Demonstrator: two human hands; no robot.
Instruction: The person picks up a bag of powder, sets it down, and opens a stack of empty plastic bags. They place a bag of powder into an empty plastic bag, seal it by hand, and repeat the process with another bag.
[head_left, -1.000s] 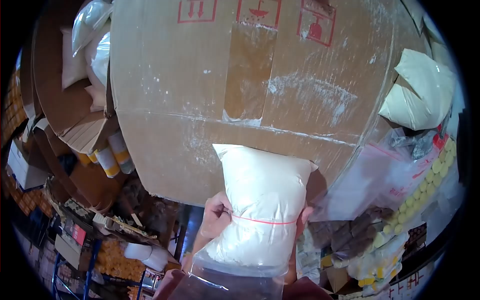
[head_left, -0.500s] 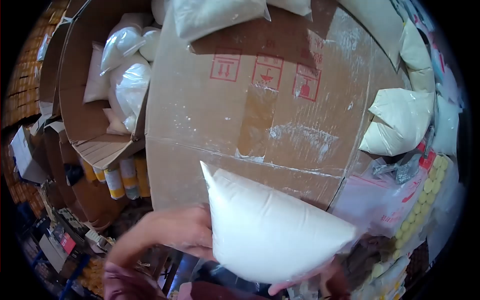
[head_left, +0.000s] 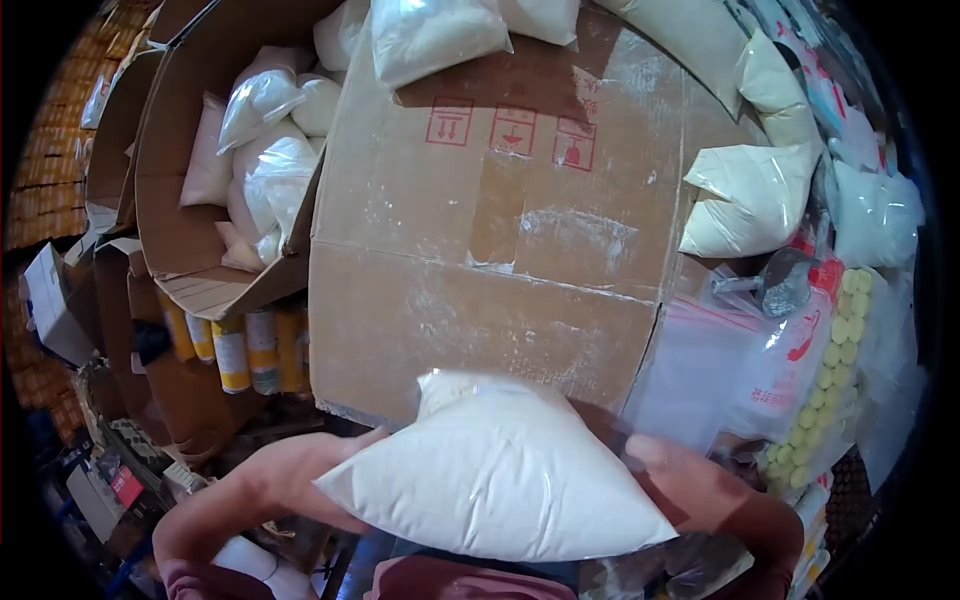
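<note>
A plump clear bag of white powder (head_left: 500, 475) is held up near the front edge of the cardboard surface (head_left: 400, 310). At its left side my left hand (head_left: 325, 470) grips the bag, with the fingers partly hidden behind it. On the opposite side, my right hand (head_left: 675, 475) presses against the bag, thumb showing and the other fingers mostly out of sight. The cardboard has red printed symbols, brown tape and smears of white powder.
An open carton (head_left: 215, 270) of filled bags stands at the left, with yellow-and-white cylinders (head_left: 230, 355) beneath. Filled bags (head_left: 440, 45) lie at the far edge. On the right are a cream-coloured bag (head_left: 750, 200), a metal scoop (head_left: 785, 283), flat plastic bags (head_left: 690, 370) and yellow round items (head_left: 845, 330).
The bag has turned and moved left and lower in the view. My right hand has come out from beneath it to its right side. The view of the surroundings has shifted.
</note>
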